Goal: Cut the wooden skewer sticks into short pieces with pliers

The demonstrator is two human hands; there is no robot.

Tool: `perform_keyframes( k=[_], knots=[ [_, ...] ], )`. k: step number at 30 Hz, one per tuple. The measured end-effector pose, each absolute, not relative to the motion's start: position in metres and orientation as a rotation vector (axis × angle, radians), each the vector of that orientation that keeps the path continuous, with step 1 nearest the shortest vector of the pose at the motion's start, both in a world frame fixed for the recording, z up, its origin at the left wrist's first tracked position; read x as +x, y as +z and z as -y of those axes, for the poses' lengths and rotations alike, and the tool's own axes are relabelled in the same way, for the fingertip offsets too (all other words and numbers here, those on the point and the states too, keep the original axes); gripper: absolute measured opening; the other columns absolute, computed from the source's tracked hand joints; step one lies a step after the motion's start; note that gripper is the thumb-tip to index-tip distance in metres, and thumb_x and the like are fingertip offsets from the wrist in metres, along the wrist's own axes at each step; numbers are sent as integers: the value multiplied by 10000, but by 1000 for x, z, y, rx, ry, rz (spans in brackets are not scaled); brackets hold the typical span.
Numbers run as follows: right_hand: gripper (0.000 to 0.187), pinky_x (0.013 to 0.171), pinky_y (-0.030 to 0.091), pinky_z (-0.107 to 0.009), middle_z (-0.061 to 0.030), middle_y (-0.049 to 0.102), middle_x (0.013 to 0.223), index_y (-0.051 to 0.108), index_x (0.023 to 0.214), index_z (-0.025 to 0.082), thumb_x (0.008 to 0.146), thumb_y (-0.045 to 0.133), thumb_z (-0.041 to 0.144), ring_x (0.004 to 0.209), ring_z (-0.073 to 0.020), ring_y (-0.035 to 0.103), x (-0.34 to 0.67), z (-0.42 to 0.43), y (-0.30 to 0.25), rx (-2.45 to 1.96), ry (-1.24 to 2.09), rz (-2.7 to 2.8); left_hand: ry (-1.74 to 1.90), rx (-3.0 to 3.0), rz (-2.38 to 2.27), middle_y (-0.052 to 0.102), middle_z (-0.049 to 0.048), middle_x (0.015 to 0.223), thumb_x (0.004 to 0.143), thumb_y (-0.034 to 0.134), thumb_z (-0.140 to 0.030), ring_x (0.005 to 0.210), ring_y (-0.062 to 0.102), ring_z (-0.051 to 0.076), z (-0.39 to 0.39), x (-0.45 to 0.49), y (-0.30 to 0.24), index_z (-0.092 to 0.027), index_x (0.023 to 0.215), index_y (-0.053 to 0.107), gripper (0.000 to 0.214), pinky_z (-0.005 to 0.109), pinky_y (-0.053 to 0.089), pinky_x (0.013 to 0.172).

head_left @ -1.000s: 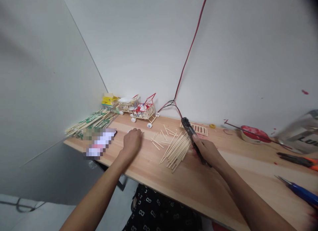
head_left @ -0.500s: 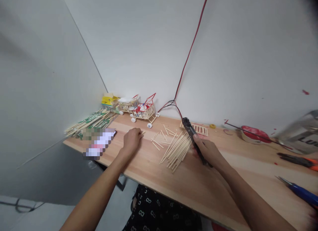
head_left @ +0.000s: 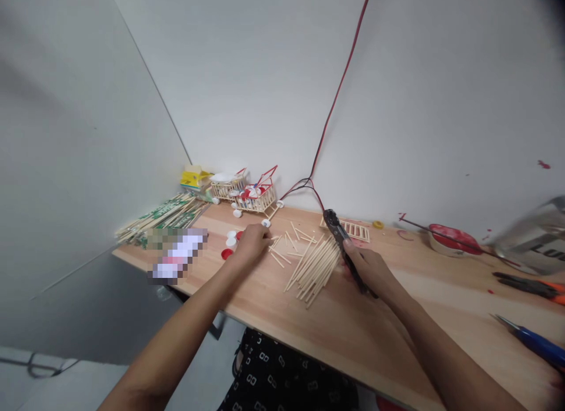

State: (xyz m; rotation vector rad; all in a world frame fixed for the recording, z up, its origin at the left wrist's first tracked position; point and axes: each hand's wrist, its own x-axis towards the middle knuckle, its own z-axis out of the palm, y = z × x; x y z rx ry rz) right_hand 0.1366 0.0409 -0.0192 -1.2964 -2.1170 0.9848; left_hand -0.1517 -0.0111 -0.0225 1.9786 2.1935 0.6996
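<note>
Your left hand (head_left: 251, 244) slid right since a second ago, uncovering red and white bottle caps (head_left: 230, 242) just left of it. Fingers curled loosely, now reaching among short loose sticks (head_left: 282, 249); can't tell if pinching one. Right hand (head_left: 368, 268) clenched on black glue gun (head_left: 342, 240), long axis diagonal, nozzle pointing away toward wall, beside stick pile (head_left: 314, 267).

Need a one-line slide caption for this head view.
Right hand grips a black hand tool beside a pile of wooden sticks; left hand reaches loose sticks.
</note>
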Motion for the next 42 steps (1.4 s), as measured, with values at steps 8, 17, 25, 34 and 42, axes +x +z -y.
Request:
perform_keyframes(
  k=[8, 17, 25, 34, 42],
  knots=[
    [621, 574, 435, -271, -25, 625, 525, 556, 618, 198, 881, 220, 649, 538, -178, 602, 137, -42, -20, -1265, 1027, 2096, 463, 1848, -2208, 615, 45, 617, 593, 640, -90, 624, 564, 168, -3, -150, -19, -154, 559, 606, 80, 249, 389, 594],
    [608, 556, 429, -276, -23, 616, 511, 550, 604, 199, 880, 233, 638, 521, -181, 592, 137, -40, -19, -1249, 1000, 2082, 688, 1730, -2139, 603, 89, 717, 615, 574, -66, 777, 560, 205, 2, -152, -25, -147, 565, 516, 111, 285, 403, 695],
    [617, 570, 430, -275, -23, 629, 526, 571, 635, 196, 874, 230, 651, 535, -178, 601, 136, -40, -20, -1293, 1003, 2090, 1035, 1480, -1624, 588, 40, 622, 661, 658, -423, 546, 532, 127, 7, -170, -35, -92, 791, 612, 358, 271, 424, 554],
    [620, 578, 417, -276, -23, 625, 526, 539, 604, 197, 884, 209, 642, 522, -169, 586, 136, -40, -19, -1281, 976, 2138, 1311, 1341, -1616, 612, 21, 592, 545, 763, -396, 553, 495, 105, 10, -169, -44, -114, 601, 643, 312, 234, 366, 543],
    [504, 555, 410, -272, -16, 580, 497, 493, 540, 193, 834, 417, 594, 510, -160, 561, 131, -43, -20, -1347, 991, 2086, 1431, 1222, -1544, 640, 30, 645, 569, 768, -321, 598, 527, 112, 19, -141, -31, -113, 586, 652, 238, 230, 369, 566]
  ],
)
